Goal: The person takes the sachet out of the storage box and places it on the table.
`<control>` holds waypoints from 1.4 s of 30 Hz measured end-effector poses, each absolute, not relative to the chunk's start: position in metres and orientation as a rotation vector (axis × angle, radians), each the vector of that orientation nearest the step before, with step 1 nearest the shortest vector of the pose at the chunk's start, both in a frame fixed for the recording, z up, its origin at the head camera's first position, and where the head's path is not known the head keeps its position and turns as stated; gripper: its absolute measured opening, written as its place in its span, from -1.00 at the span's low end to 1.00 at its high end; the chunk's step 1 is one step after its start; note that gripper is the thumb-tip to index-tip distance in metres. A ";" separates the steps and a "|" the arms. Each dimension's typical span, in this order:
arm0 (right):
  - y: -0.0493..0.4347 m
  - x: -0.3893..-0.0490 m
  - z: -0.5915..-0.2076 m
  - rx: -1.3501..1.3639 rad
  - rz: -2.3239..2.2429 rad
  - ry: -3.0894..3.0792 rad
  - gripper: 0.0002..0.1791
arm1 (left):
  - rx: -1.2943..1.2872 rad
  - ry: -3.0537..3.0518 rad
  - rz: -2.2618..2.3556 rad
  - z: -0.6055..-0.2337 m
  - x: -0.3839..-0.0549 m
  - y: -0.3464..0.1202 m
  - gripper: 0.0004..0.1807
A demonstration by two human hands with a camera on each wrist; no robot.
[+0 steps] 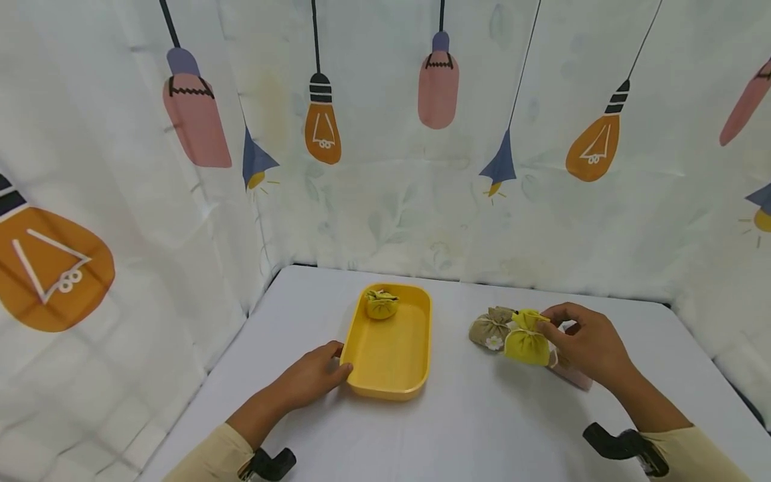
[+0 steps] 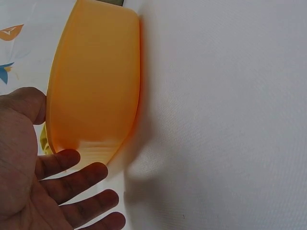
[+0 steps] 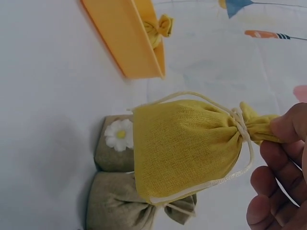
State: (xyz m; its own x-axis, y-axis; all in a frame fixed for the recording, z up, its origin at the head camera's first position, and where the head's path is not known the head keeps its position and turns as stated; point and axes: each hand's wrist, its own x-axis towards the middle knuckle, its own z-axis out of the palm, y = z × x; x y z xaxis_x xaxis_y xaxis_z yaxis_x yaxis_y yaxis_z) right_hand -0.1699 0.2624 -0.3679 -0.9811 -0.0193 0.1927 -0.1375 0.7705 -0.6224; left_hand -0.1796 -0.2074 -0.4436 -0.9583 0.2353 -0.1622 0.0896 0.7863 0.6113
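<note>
My right hand (image 1: pixel 593 341) pinches the gathered neck of a yellow drawstring pouch (image 3: pixel 187 143) between thumb and fingers. Its body hangs below the grip, with a pale cord tied round the neck. Behind it in the right wrist view are a brown pouch with a white flower (image 3: pixel 119 135) and another brown pouch (image 3: pixel 112 203). At the left, my left hand (image 1: pixel 313 371) touches the near left corner of a yellow tray (image 1: pixel 385 388). Its thumb meets the rim and its fingers (image 2: pixel 79 182) are extended. Another yellow pouch (image 1: pixel 382 306) sits in the tray's far left corner.
All this is on a table with a white cloth (image 1: pixel 458 428). A pinkish pouch (image 1: pixel 572 376) lies partly under my right hand. A curtain printed with lamps (image 1: pixel 373 201) hangs behind the table and along its left side.
</note>
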 end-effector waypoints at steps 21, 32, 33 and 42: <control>0.277 -0.164 -0.386 0.152 0.980 -2.766 -0.70 | 0.243 2.758 0.892 -0.442 -0.179 -0.211 -0.49; 0.272 -0.175 -0.386 0.216 0.935 -2.743 -0.77 | 0.281 2.774 0.894 -0.446 -0.183 -0.211 -0.54; 0.271 -0.177 -0.386 0.222 0.931 -2.743 -0.78 | 0.286 2.776 0.891 -0.447 -0.183 -0.211 -0.54; 0.253 -0.190 -0.377 0.306 0.943 -2.768 -0.81 | 0.288 2.768 0.897 -0.445 -0.182 -0.210 -0.53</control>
